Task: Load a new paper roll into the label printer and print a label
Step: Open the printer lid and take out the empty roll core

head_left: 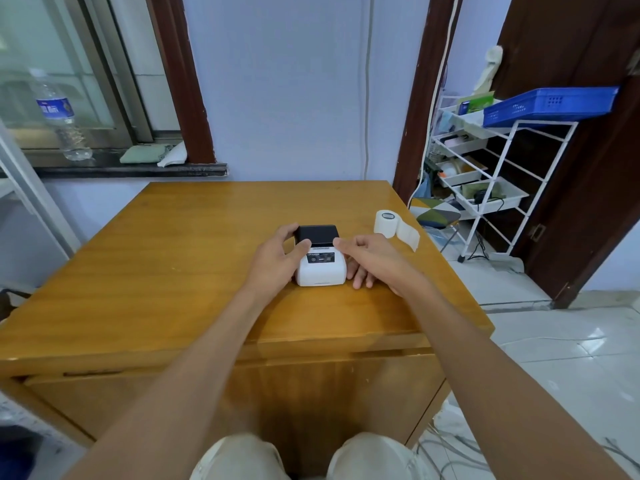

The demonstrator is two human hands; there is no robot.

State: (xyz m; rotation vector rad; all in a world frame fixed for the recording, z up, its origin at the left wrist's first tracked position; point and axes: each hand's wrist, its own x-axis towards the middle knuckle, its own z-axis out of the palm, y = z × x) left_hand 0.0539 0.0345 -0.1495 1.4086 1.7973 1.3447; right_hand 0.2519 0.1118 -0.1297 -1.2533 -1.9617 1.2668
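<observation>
A small white label printer (321, 271) with a black lid (318, 234) stands in the middle of the wooden table (166, 271). My left hand (277, 258) grips its left side, thumb on the top near the lid's front edge, fingers at the lid's left corner. My right hand (367, 259) holds the right side, thumb at the lid's front right corner, fingers down on the table beside the body. The lid looks slightly raised at the back. A white paper roll (388, 223) stands at the table's right edge, a strip of labels (408, 235) hanging loose from it.
A white wire rack (491, 188) with trays and a blue basket (550, 105) stands right of the table. A plastic water bottle (62, 116) sits on the window sill at the left. Cables lie on the tiled floor at the lower right.
</observation>
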